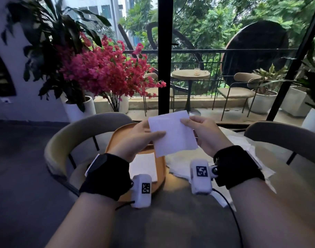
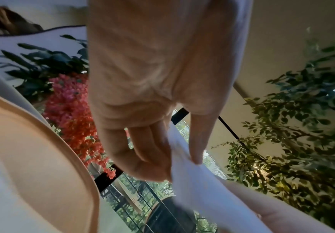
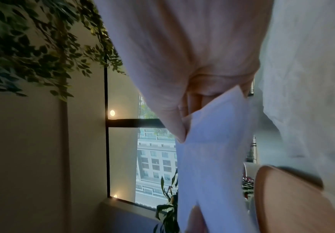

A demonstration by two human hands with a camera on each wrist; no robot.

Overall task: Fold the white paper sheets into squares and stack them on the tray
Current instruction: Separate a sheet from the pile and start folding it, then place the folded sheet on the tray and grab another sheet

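While both hands hold it up in the air, the folded white sheet [image 1: 172, 133] hangs above the far side of the tray [image 1: 113, 138], tilted, w/ its lower corner over the tray's right rim. Left hand [image 1: 138, 138] pinches the sheet's left edge: thumb on the near face, fingers behind; left wrist view shows thumb [image 2: 200, 138] and fingers [image 2: 142, 151] pressed together on the paper [image 2: 198, 186]. Right hand [image 1: 201, 133] pinches the upper right edge, thumb in front, fingers tucked behind; right wrist view has the thumb [image 3: 174, 113] clamped on the sheet [image 3: 212, 149], curled fingers partly hidden by it.

On the tray, nearer the person than the held sheet, lies a flat folded white square [image 1: 144, 165], approx. centre of the tray floor, partly behind the left wrist. Just right of the tray, loose white sheets [image 1: 181, 163] lie crumpled on the table [image 1: 171, 212], spreading further right under the right forearm. Tray itself is orange, rounded, sitting on the table's left part. Beyond the tray: a tan chair back [image 1: 78, 129] and red flowers [image 1: 106, 68]. Both wrists carry black bands w/ white marker blocks.
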